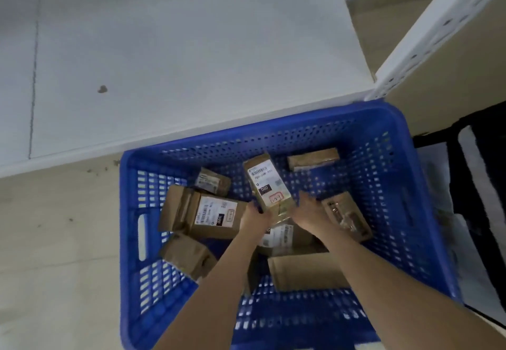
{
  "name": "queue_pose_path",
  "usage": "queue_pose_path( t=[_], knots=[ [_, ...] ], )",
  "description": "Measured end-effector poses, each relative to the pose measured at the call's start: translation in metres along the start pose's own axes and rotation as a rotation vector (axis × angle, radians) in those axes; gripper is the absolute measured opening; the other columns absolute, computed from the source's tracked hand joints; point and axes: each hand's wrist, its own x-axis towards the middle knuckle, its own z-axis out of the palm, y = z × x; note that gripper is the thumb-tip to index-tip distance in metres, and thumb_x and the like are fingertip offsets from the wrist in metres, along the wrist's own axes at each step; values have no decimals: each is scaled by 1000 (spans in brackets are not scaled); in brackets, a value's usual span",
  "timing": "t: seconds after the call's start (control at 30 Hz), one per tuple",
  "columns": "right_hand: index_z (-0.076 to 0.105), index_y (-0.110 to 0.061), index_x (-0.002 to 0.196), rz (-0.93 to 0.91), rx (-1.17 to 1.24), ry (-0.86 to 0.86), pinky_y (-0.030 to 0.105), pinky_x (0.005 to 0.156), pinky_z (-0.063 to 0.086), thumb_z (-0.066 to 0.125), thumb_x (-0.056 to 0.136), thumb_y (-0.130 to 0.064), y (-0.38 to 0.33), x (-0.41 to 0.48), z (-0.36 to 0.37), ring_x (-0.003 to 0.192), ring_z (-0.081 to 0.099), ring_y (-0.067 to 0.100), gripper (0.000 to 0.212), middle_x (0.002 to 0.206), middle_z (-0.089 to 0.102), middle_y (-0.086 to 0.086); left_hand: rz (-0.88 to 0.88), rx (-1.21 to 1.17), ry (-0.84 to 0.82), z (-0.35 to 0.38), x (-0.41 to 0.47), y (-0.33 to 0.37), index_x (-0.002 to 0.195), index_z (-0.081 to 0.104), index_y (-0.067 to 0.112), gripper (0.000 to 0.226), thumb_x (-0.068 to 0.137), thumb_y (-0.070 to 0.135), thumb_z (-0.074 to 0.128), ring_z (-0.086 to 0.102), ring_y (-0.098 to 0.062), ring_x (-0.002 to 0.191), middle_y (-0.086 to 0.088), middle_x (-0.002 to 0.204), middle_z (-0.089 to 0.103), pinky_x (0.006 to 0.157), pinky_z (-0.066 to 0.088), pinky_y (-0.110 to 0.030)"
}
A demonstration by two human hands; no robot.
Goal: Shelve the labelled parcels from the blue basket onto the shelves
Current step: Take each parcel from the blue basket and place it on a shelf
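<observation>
A blue perforated basket (405,185) stands on the floor below me, holding several brown cardboard parcels. Both my arms reach down into it. My left hand (253,217) and my right hand (308,210) hold the near end of one upright parcel (267,182) with a white label facing up. A larger labelled parcel (210,214) lies left of my left hand. A small parcel (346,217) lies right of my right hand. Another labelled parcel (282,236) sits under my wrists, partly hidden.
A white shelf upright (427,37) with holes rises at the upper right, a cardboard box (449,81) beside it. A white wall panel (164,62) runs behind the basket. Black and white items (479,185) lie right of the basket. Tan floor (54,240) spreads to the left.
</observation>
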Motion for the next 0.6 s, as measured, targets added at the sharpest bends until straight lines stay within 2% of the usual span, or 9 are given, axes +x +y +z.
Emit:
queue_pose_path(
  t=[0.1, 0.17, 0.23, 0.3, 0.37, 0.43, 0.5, 0.53, 0.6],
  knots=[
    [30, -13, 145, 25, 102, -5, 42, 104, 41, 63, 89, -28, 5, 40, 17, 129, 43, 27, 67, 150, 33, 9, -33, -164, -18, 13, 30, -9, 140, 36, 11, 55, 91, 22, 58, 49, -23, 121, -4, 135, 51, 103, 41, -39],
    [42, -14, 137, 28, 178, -66, 33, 92, 47, 64, 89, -28, 4, 52, 25, 114, 53, 19, 55, 140, 47, 9, -49, -258, -76, 19, 39, -12, 139, 39, 11, 52, 92, 23, 57, 49, -19, 120, -1, 133, 51, 102, 41, -37],
    [50, -17, 131, 50, 253, -100, 32, 94, 46, 65, 89, -29, 3, 52, 28, 112, 56, 19, 47, 131, 56, 5, -86, -244, -89, 18, 39, -14, 138, 43, 11, 49, 93, 26, 56, 51, -23, 121, -6, 134, 53, 104, 42, -39],
    [56, -14, 125, 83, 362, -117, 31, 85, 49, 67, 87, -29, 0, 41, 24, 100, 60, 18, 43, 119, 63, 4, -152, -289, -45, 8, 29, -17, 130, 51, 12, 45, 91, 31, 58, 58, -26, 111, -10, 123, 60, 97, 48, -42],
    [60, -14, 122, 119, 445, -141, 29, 73, 49, 67, 87, -33, -6, 20, 16, 90, 62, 17, 40, 109, 66, 3, -187, -422, -16, -8, 8, -15, 119, 53, 16, 34, 89, 31, 60, 61, -22, 93, -6, 105, 63, 80, 53, -38],
    [61, -18, 116, 173, 532, -154, 35, 72, 52, 70, 84, -33, -14, -10, 6, 89, 62, 20, 36, 103, 66, 4, -215, -517, 18, -24, -21, -9, 113, 50, 22, 26, 89, 28, 60, 58, -20, 86, -2, 98, 59, 69, 52, -37],
    [59, -23, 109, 232, 653, -194, 46, 72, 54, 73, 82, -27, -28, -47, -5, 91, 61, 24, 30, 103, 65, 5, -223, -547, 54, -41, -57, 2, 104, 50, 27, 21, 88, 28, 63, 57, -20, 84, 0, 96, 58, 63, 51, -37],
    [57, -25, 106, 254, 708, -218, 48, 66, 54, 73, 82, -25, -36, -66, -12, 91, 61, 26, 29, 104, 64, 6, -223, -548, 73, -51, -77, 9, 98, 49, 29, 18, 87, 29, 64, 57, -19, 83, 0, 95, 58, 61, 51, -35],
    [55, -26, 104, 267, 763, -254, 48, 59, 52, 73, 82, -22, -54, -107, -26, 92, 61, 29, 29, 106, 63, 7, -209, -514, 95, -73, -116, 23, 99, 51, 28, 19, 86, 30, 65, 59, -19, 85, -3, 101, 61, 68, 54, -38]
  ],
)
